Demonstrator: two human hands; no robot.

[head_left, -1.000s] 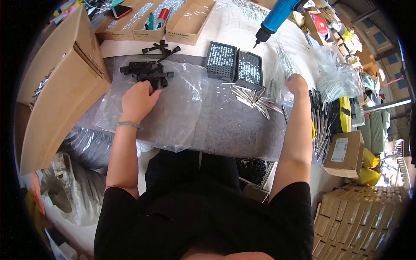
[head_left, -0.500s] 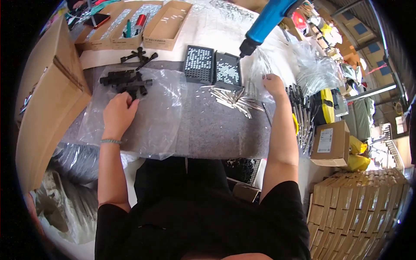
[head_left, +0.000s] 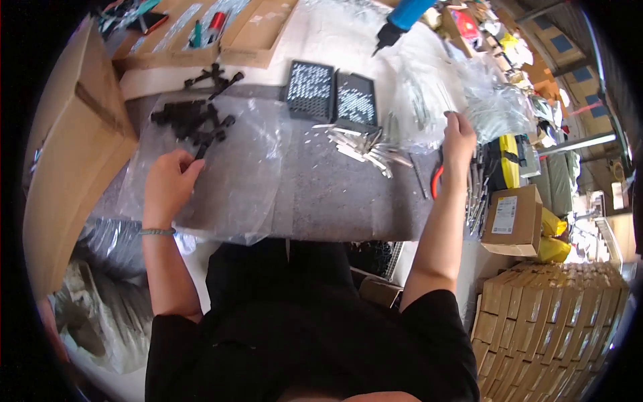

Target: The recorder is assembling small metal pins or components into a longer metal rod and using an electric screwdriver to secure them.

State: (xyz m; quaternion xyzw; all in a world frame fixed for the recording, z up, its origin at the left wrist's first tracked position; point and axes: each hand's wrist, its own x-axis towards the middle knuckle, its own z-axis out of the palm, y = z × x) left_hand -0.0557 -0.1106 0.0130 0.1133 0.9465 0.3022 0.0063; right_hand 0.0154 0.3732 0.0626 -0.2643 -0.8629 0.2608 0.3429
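Note:
My left hand [head_left: 170, 179] is closed at the near end of a black jointed part [head_left: 206, 139], its thumb and fingers pinching it. This part lies by a pile of similar black parts [head_left: 177, 115] on a clear plastic bag [head_left: 234, 177]. At the right, my right hand [head_left: 460, 139] has its fingers pressed together at the edge of a clear bag of thin rods [head_left: 420, 100]. Whatever they pinch is too small to name. Red-handled pliers [head_left: 436, 182] lie beside my right wrist, partly hidden.
Two black perforated trays [head_left: 311, 90] hold small silvery pieces. Metal pins [head_left: 365, 149] lie loose in front of them. A blue power screwdriver [head_left: 402, 21] hangs above the table. Cardboard trays [head_left: 244, 57] stand behind, a tall carton [head_left: 80, 154] at left, a smaller box [head_left: 512, 218] at right.
My right hand has moved right, uncovering the pliers' red handle. The left hand has drawn slightly left and nearer, with one black part now angled toward its fingertips. The screwdriver appears higher.

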